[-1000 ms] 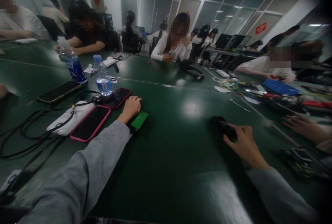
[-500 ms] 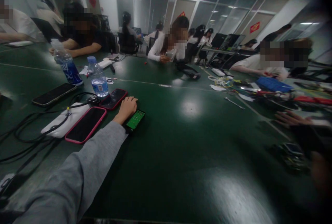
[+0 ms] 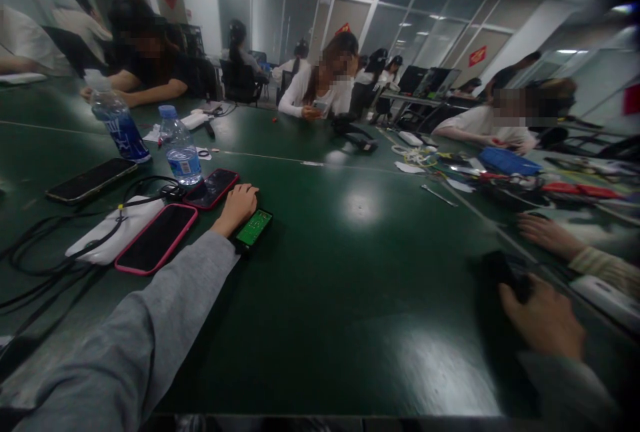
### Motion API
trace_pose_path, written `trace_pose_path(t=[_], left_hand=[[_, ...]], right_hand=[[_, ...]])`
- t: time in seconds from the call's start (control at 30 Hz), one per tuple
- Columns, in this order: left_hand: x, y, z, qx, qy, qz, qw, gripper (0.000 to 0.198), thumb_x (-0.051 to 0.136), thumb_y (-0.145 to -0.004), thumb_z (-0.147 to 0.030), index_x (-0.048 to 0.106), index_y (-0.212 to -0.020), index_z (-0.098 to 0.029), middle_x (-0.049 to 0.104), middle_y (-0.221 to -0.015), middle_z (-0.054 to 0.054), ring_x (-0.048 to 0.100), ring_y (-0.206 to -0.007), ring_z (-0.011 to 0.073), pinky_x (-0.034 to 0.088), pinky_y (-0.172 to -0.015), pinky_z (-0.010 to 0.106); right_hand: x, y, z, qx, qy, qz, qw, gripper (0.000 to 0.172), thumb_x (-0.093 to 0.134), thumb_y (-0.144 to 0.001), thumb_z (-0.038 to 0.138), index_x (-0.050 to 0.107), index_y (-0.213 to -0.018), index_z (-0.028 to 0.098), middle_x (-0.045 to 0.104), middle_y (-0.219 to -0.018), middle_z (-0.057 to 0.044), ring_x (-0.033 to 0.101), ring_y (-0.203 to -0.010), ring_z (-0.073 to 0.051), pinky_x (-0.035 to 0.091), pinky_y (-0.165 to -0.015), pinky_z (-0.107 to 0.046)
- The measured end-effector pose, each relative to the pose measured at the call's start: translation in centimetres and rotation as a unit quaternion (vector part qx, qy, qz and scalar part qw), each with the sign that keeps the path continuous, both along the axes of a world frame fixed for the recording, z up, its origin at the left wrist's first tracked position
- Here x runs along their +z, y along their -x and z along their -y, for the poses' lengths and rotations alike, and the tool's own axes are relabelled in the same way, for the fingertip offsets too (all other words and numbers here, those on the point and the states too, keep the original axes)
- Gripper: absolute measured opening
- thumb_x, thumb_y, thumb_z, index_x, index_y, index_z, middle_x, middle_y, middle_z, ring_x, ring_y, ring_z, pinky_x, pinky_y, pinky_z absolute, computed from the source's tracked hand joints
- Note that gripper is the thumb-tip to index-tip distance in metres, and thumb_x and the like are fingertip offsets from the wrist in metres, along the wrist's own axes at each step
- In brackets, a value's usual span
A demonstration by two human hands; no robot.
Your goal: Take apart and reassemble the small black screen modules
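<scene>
My left hand (image 3: pixel 241 204) rests palm down on the dark green table, fingers loosely bent and holding nothing visible. Right beside its wrist is a green circuit board (image 3: pixel 255 228) in a black frame; whether it is fastened to the wrist I cannot tell. Just left of the hand lie a red-edged phone (image 3: pixel 214 188) and a pink-cased phone (image 3: pixel 157 239). At the right, my right hand (image 3: pixel 547 319) grips a dark block-shaped device (image 3: pixel 505 272) low over the table or on it. Blur and darkness hide the device's details.
Two plastic bottles (image 3: pixel 181 149), a white box (image 3: pixel 115 232) with black cables and a black phone (image 3: pixel 93 180) stand left. A co-worker's hand (image 3: pixel 550 233) is beyond my right hand. Cables, a blue pouch (image 3: pixel 510 160) and a wrench-like tool (image 3: pixel 439 195) lie back right.
My right hand has come leftward and nearer with the dark device. A small circuit board seen at the right before is no longer visible. My left hand stays put; the view has shifted slightly.
</scene>
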State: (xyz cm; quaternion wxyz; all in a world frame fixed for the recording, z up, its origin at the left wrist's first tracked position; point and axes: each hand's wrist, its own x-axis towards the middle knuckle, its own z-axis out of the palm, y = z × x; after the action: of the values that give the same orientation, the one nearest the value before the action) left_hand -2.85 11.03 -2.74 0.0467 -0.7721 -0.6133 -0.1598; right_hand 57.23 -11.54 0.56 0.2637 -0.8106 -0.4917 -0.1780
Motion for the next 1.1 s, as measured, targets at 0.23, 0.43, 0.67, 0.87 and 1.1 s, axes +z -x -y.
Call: trace_pose_path(t=[0.23, 0.43, 0.67, 0.87, 1.1], left_hand=[[0.1, -0.1, 0.3, -0.005, -0.012, 0.006, 1.000, 0.043, 0.039, -0.102, -0.022, 0.064, -0.137, -0.016, 0.060, -0.145, 0.016, 0.054, -0.133, 0.0310, 0.049, -0.108, 0.047], [0.6, -0.3, 0.5, 0.011, -0.001, 0.019, 1.000, 0.042, 0.041, -0.101, -0.020, 0.064, -0.136, -0.018, 0.061, -0.142, 0.014, 0.053, -0.133, 0.0293, 0.049, -0.108, 0.042], [1.1, -4.7, 0.4, 0.151, 0.013, 0.069, 0.986, 0.039, 0.048, -0.097, -0.020, 0.065, -0.132, -0.014, 0.060, -0.138, 0.020, 0.054, -0.130, 0.0358, 0.044, -0.109, 0.050], [0.5, -6.8, 0.6, 0.168, 0.002, 0.091, 0.982, 0.039, 0.044, -0.097, -0.017, 0.065, -0.130, -0.011, 0.056, -0.142, 0.025, 0.046, -0.139, 0.0424, 0.033, -0.115, 0.063], [-0.1, -5.0, -1.5, 0.019, 0.042, 0.315, 0.948, 0.036, 0.048, -0.098, -0.016, 0.069, -0.126, -0.026, 0.069, -0.135, 0.010, 0.057, -0.134, 0.0288, 0.030, -0.122, 0.059]], right_hand=[[-1.5, 19.5, -7.2, 0.264, 0.054, 0.014, 0.963, 0.067, 0.038, -0.101, 0.052, 0.047, -0.150, 0.006, 0.059, -0.120, -0.026, 0.063, -0.107, -0.039, 0.054, -0.093, -0.057], [-1.0, 35.2, -7.6, 0.445, 0.086, 0.036, 0.891, 0.070, 0.030, -0.107, 0.059, 0.039, -0.156, 0.010, 0.063, -0.119, -0.021, 0.061, -0.103, -0.033, 0.056, -0.090, -0.051], [-0.2, 39.9, -6.4, 0.505, 0.001, 0.115, 0.856, 0.071, 0.041, -0.103, 0.067, 0.040, -0.159, 0.024, 0.045, -0.156, -0.016, 0.034, -0.147, -0.038, 0.029, -0.119, -0.063], [-0.1, 39.4, -9.4, 0.593, 0.038, 0.140, 0.792, 0.048, 0.038, -0.111, 0.047, 0.048, -0.152, 0.024, 0.047, -0.159, -0.008, 0.041, -0.148, -0.026, 0.021, -0.124, -0.059], [-0.1, 36.7, -13.2, 0.654, -0.004, 0.072, 0.753, 0.038, 0.054, -0.100, 0.032, 0.063, -0.137, 0.025, 0.054, -0.154, -0.006, 0.047, -0.144, -0.024, 0.028, -0.123, -0.052]])
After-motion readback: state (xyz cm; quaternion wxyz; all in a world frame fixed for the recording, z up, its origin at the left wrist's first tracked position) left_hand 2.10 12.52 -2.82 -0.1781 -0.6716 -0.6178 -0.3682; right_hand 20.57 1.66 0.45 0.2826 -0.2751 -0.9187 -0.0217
